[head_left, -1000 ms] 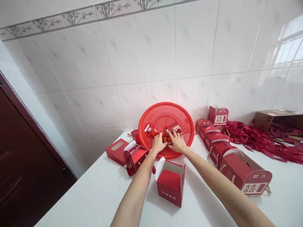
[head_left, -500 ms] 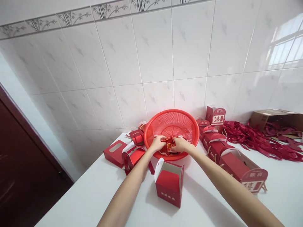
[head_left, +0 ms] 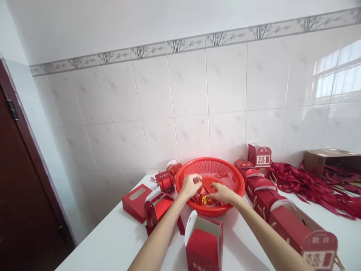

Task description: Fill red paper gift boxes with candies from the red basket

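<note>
A red mesh basket point(head_left: 210, 162) stands by the wall with red and gold wrapped packets point(head_left: 204, 199) inside. Over its left part is my left hand point(head_left: 191, 185), fingers curled with thumb and fingertips close; whether anything is between them is too small to tell. My right hand point(head_left: 222, 192) hovers over the right side of the packets, fingers apart, holding nothing. Nearer to me, an open-topped red box point(head_left: 203, 246) stands in front of the basket, between my forearms.
Red boxes point(head_left: 137, 203) lie left of the basket. A row of red boxes point(head_left: 293, 222) runs along the right. Behind them are a heap of dark red ribbons point(head_left: 307, 188) and an open cardboard box point(head_left: 316, 162). The tiled wall point(head_left: 188, 86) rises behind.
The view has tilted up, so the table things sit lower. My hands have lifted off the packets, and my right hand has opened. A red piece now shows against the basket's back wall.
</note>
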A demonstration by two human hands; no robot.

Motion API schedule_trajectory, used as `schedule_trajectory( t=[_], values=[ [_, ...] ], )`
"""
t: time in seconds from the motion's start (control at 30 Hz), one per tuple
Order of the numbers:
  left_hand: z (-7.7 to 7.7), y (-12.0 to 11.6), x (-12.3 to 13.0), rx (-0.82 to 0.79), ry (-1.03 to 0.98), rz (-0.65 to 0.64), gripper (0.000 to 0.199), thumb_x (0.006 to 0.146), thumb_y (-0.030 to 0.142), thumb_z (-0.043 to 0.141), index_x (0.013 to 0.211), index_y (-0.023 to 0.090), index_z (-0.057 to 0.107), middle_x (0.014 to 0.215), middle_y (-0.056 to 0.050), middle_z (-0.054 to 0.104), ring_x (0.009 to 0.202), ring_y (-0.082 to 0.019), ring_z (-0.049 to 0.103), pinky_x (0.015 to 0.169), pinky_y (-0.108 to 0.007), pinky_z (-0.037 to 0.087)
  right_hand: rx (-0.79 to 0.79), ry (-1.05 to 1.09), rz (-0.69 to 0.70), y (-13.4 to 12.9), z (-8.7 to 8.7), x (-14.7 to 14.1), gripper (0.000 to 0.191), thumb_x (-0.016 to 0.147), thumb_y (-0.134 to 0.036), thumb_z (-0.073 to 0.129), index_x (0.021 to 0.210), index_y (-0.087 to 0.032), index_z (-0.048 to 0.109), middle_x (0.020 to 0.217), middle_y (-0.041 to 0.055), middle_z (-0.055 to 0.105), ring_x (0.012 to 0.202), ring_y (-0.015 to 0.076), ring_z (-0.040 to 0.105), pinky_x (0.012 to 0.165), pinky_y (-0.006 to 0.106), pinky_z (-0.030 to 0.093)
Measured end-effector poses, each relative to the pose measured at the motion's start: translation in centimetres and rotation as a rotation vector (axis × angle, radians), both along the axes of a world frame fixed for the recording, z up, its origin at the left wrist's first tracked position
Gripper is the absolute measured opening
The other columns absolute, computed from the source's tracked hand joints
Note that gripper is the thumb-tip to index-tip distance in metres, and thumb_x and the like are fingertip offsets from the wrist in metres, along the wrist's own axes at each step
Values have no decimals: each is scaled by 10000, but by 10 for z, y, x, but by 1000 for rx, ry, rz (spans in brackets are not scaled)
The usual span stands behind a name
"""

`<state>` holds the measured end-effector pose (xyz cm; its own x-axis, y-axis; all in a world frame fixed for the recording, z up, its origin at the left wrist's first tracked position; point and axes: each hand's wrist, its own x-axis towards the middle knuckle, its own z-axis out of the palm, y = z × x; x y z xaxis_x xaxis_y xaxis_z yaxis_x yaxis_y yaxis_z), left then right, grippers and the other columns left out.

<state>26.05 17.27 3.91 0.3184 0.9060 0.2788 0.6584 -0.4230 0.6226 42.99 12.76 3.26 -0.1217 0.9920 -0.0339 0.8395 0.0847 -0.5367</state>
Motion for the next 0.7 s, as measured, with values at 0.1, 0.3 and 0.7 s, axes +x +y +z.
schedule_trajectory(
  t=[0.1, 0.3, 0.7],
  values=[
    [-1, -7, -1, -60, 105, -129, 263, 815, 122, 567, 981, 146, 770, 907, -48, 777, 859, -181, 707, 782, -255, 534, -21, -3, 39, 1, -6, 0, 334, 969, -345, 647, 1250, -166, 620, 1248, 85, 651, 1069, 231, 665, 910, 448, 566],
    [-10, -19, -3, -227, 334, -302, 122, 690, 155, 665, 729, 192, 775, 690, 7, 735, 705, -180, 678, 648, -236, 486, -77, -43, 80, 1, -15, 0, 305, 965, -351, 652, 1201, -157, 642, 1207, 75, 667, 1045, 226, 671, 894, 436, 569],
    [-11, -19, 1, -327, 521, -247, 72, 645, 244, 752, 669, 195, 706, 691, -2, 686, 686, -182, 621, 580, -253, 418, -225, 64, -18, -3, -9, 0, 318, 974, -313, 646, 1251, -163, 608, 1159, 70, 674, 922, 183, 692, 785, 368, 603]
  ],
)
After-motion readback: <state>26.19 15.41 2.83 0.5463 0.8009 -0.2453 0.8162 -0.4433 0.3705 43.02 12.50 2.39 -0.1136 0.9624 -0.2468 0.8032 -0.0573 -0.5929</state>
